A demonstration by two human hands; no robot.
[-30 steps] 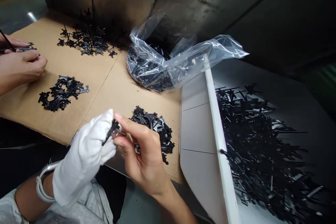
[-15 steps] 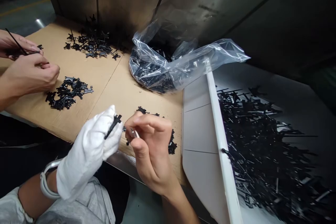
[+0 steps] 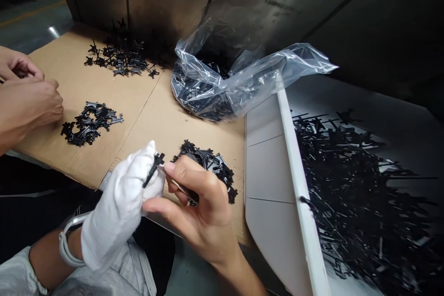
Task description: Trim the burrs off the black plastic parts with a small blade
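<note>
My bare right grip has closed in on my gloved left grip since half a second ago. In the left I pinch one black part (its notched end shows past the glove), its long axis slanting away and rightward. The right curls around one slim tool, mostly hidden. Three heaps lie on the worktop: one just beyond my right grip, two beyond my left; farther ahead, one clear bag.
</note>
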